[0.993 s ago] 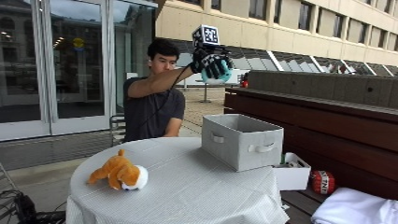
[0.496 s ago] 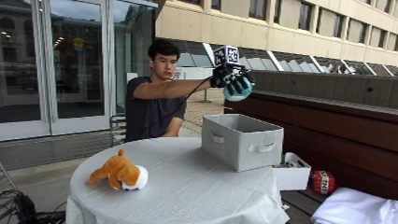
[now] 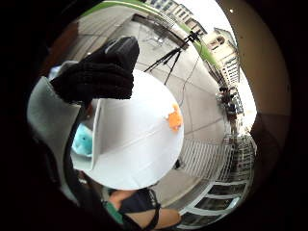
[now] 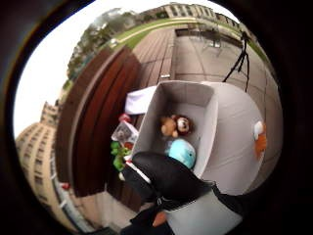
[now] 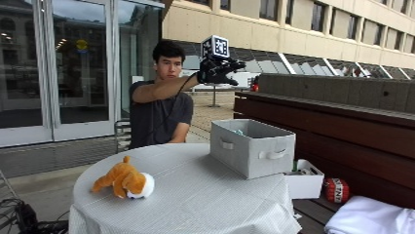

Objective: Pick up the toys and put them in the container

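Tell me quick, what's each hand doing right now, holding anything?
Gloved right hand: open, empty, raised above the grey container.
Bare left hand: not visible, cannot tell.

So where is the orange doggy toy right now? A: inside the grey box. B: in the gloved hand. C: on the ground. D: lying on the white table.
D: the orange toy lies on the table, apart from the grey box, while the gloved hand is up above the box.
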The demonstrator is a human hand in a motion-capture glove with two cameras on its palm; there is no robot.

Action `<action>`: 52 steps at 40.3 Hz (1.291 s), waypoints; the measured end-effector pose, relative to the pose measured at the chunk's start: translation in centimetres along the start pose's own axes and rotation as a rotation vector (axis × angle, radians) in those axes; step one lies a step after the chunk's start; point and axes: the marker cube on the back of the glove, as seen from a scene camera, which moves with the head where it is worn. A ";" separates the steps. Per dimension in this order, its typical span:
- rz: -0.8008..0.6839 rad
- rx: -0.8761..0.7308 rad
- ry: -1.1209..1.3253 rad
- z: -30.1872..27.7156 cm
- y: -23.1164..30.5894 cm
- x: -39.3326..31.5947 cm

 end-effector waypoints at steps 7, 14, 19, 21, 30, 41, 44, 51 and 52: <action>0.099 0.004 0.053 -0.6 1.3 8.5; 0.167 -0.006 0.063 1.0 2.1 17.2; 0.205 -0.008 0.075 3.1 2.8 23.4; 0.223 -0.023 0.081 4.0 3.4 25.6; 0.283 -0.067 0.057 10.0 4.1 33.0; 0.321 -0.200 0.008 21.8 4.0 37.7; 0.334 -0.187 0.008 25.0 4.0 38.2; 0.375 -0.312 0.014 30.8 5.2 38.5; 0.380 -0.339 0.016 31.5 5.4 38.5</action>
